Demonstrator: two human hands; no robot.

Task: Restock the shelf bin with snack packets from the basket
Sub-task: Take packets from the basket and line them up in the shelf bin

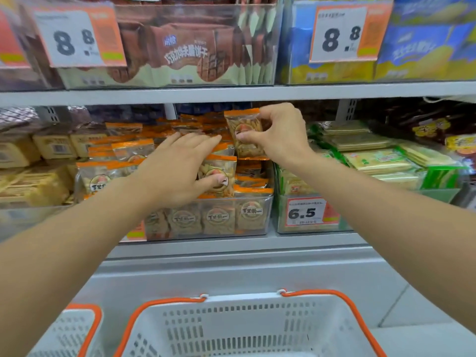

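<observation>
A clear shelf bin (257, 225) on the lower shelf is piled with several orange-topped snack packets. My right hand (280, 132) pinches one upright orange-topped snack packet (244, 124) between thumb and fingers above the back right of the bin. My left hand (180, 166) lies flat on the pile with straight fingers, its thumb pressing on another packet (221, 166). The white basket (231, 328) with orange handles sits below the shelf at the bottom of the view; what lies inside it is out of view.
A second white basket (74, 331) is at the bottom left. A bin of green packets (373, 161) with a 6.5 price tag stands right of the snack bin, yellow packets (33, 181) to the left. The upper shelf (231, 92) carries brown and blue packets.
</observation>
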